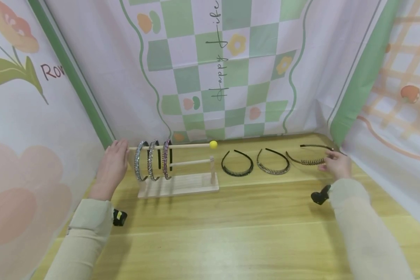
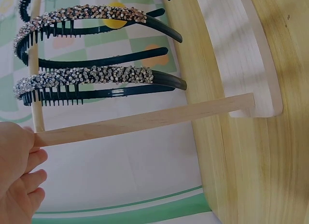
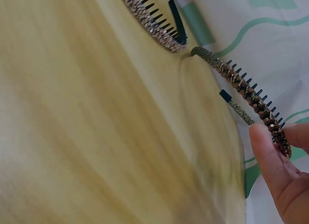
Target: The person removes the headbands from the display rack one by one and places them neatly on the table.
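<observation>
My left hand (image 1: 112,167) grips the upper left end of a wooden headband rack (image 1: 182,186); its fingers curl beside the post's top in the left wrist view. Three glittery toothed headbands hang on the top bar: a silvery-blue one (image 1: 137,161), a paler one (image 1: 151,161) and a pinkish one (image 1: 165,160). At the far right, my right hand (image 1: 337,164) pinches a headband (image 3: 251,93) with brown beads and black teeth between thumb and fingers. That headband is tilted, one end reaching out toward its neighbour; part of it is hidden by my fingers.
A black toothed headband (image 1: 237,174) and a sparkly grey-brown one (image 1: 273,171) lie on the wooden table (image 1: 210,233) right of the rack. A yellow ball (image 1: 213,144) caps the top bar. Printed cloth (image 1: 182,77) hangs behind and on both sides.
</observation>
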`<state>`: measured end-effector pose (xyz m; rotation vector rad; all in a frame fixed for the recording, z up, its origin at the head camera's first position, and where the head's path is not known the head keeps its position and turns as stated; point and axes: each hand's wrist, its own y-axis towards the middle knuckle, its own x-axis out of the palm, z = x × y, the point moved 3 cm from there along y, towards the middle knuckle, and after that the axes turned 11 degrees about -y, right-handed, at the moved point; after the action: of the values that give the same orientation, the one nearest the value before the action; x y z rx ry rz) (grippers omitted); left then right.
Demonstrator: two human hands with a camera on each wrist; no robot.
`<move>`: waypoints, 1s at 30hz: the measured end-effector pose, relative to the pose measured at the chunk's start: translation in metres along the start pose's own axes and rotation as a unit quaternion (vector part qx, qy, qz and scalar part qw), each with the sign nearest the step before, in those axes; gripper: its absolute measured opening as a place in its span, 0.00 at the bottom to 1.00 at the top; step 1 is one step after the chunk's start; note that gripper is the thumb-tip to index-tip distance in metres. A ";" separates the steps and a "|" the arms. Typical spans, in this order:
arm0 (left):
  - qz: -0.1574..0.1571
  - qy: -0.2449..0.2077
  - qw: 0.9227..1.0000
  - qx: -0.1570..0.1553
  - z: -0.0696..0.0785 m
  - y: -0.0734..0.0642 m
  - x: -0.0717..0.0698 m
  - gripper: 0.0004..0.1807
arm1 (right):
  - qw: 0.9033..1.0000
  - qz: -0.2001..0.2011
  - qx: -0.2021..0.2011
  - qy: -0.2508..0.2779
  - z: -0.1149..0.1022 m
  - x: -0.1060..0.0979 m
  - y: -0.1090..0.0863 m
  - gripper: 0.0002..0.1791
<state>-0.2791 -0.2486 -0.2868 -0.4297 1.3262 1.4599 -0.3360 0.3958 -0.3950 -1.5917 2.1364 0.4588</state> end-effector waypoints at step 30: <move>-0.014 0.001 1.000 -0.015 0.001 -0.001 0.000 0.23 | 0.995 -0.021 0.049 -0.080 0.031 0.013 -0.001 0.23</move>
<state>-0.2782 -0.2481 -0.2867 -0.4681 1.2969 1.4583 -0.3340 0.4004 -0.4282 -1.4899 1.9732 0.4443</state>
